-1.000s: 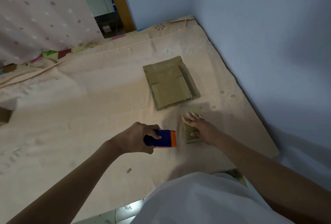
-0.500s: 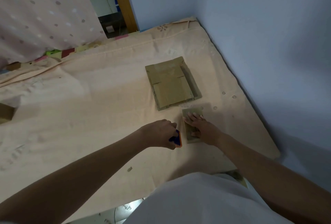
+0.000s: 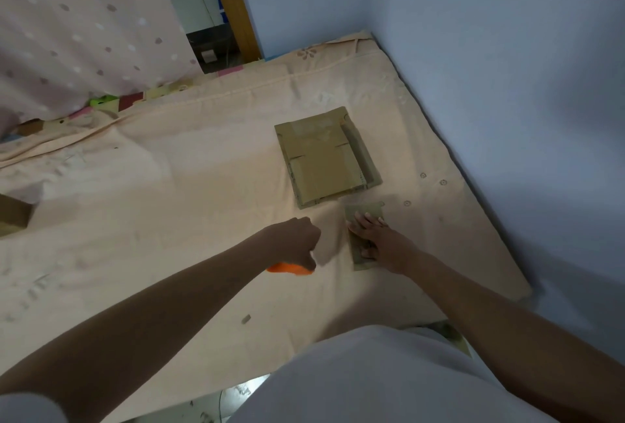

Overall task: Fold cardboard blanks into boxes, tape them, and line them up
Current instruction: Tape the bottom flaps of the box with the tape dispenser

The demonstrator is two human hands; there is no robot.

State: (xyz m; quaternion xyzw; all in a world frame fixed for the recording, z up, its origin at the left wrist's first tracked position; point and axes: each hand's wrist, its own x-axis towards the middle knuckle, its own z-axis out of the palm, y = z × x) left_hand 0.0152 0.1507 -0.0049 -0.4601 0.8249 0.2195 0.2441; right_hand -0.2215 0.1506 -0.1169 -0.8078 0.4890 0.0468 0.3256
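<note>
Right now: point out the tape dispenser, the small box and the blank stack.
tape dispenser (image 3: 289, 268), head view, orange end below left hand.
small box (image 3: 363, 213), head view, far top face.
blank stack (image 3: 321, 165), head view, top sheet's middle.

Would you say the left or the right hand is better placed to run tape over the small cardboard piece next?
Probably the left. The left hand grips the orange tape dispenser just beside the small cardboard piece, while the right hand lies flat on it, pinning it to the sheet.
</note>
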